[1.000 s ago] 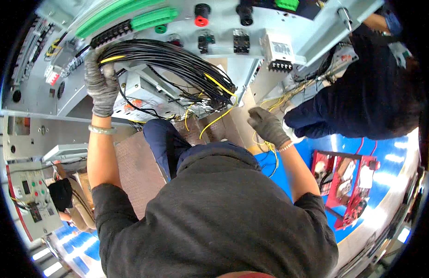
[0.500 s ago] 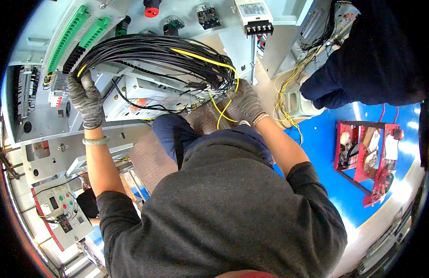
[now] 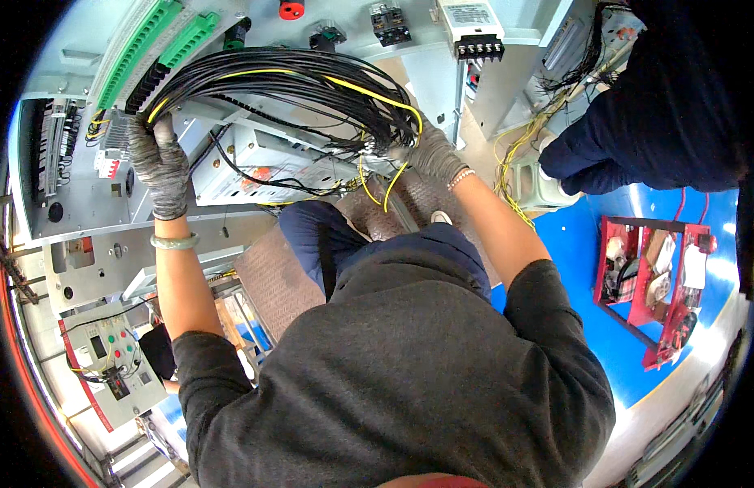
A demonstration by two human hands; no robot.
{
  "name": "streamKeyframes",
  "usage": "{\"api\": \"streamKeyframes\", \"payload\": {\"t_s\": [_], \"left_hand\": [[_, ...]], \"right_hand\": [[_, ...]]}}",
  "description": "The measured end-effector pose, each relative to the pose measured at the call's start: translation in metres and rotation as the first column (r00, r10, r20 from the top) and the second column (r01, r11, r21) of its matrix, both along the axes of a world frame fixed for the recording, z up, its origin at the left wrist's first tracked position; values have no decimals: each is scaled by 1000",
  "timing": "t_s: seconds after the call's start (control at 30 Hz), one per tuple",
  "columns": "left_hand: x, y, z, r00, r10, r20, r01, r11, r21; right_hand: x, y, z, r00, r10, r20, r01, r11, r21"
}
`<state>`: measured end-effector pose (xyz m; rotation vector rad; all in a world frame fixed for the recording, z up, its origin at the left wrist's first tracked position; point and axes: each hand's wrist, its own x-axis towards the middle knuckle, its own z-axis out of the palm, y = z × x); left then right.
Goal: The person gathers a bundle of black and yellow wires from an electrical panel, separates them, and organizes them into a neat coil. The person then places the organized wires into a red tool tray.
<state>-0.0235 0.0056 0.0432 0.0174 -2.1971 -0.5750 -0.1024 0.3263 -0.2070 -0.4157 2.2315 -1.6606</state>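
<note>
The left grip point(image 3: 160, 175), in a grey knit glove, is closed around the left end of a thick black wire bundle point(image 3: 287, 63), thumb and fingers meeting about it. From there the bundle arches up and across to the right grip point(image 3: 435, 154), also gloved, whose fingers curl against the gathered wire ends; how tightly they close cannot be told, since the wires partly hide them. A yellow wire point(image 3: 369, 89) runs along the bundle between the two grips, and yellow ends hang just left of the right grip.

Directly above the left grip are a black terminal strip point(image 3: 147, 87) and two green terminal blocks point(image 3: 141, 50), fixed to a grey metal panel. To its left stands a row of circuit breakers point(image 3: 55, 146); below it, a pale bracelet point(image 3: 173, 241) circles the wrist. Between the grips, under the arch, lies a light metal housing point(image 3: 259, 167).

Above the right grip is a white module point(image 3: 468, 16) with black screw terminals. To its right are a pale green canister point(image 3: 530, 185) and a co-worker's dark trousers point(image 3: 592, 154); farther right and lower stands a red cart point(image 3: 647, 309) on the blue floor point(image 3: 576, 301).
</note>
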Motion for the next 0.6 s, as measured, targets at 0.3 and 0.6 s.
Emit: {"api": "streamKeyframes", "payload": {"t_s": [0.3,0.6], "left_hand": [[-4,-1,-1,993,-111,43,113,992,-56],[-5,9,5,992,-116,56,123,984,-131]], "right_hand": [[7,56,-7,971,189,148,-143,951,-274],[16,81,22,988,152,35,-144,974,-175]]}}
